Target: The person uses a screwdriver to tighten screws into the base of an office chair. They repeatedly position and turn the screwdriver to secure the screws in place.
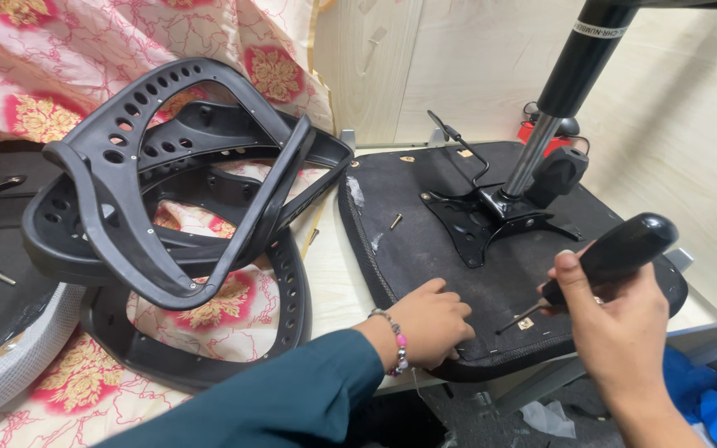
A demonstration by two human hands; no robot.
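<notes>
Working a screw at the near edge of the upturned seat [425, 249], we have the right hand [616, 332] clamped round the black handle of a screwdriver [616, 249], its thin blade slanting down-left to a small brass fitting [525, 323] in the seat's dark underside. The left hand [429, 319] lies flat on the seat just left of the blade tip, fingers together and holding nothing (it seems to be steadying the panel).

We judge the step to be turning a fastener at that fitting; the next move calls for keeping the tip seated and the blade in line with the screw, since it leans at a shallow angle and could skate toward the left fingers.

Room is tight. The seat's near rim sits right under both wrists, the gas column [541, 133] and its plate [491, 220] rise just beyond on the far side, and the stacked frames [168, 199] crowd the left. A loose screw [395, 221] lies farther up the seat. Open space is mainly to the near right.
</notes>
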